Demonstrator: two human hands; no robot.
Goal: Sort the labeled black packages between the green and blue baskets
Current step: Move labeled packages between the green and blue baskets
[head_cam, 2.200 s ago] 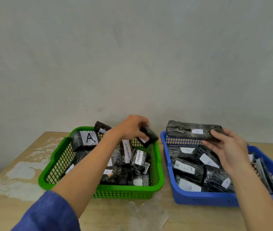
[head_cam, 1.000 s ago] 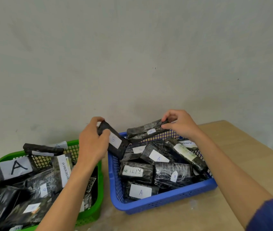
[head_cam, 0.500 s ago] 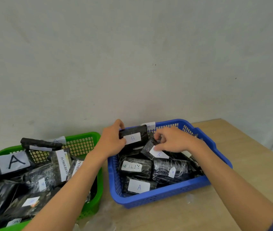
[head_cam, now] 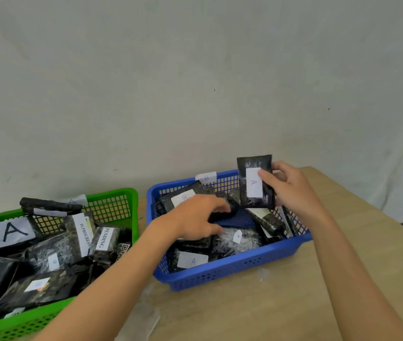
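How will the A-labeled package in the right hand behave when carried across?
Probably stiff: the A-labeled package stands upright without sagging, pinched at one edge by the right hand. Its glossy wrap looks somewhat slippery. Likely light, since a pinch alone holds it.

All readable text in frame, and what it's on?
"A": large-label package, green basket
"IN PROGRESS": tall package
"PENDING": neighbouring package
"B": tag, blue basket rim
"A": held package, right hand
"B", faint: rear-left package
"A": front package
Remaining small labels: too blurred to read.
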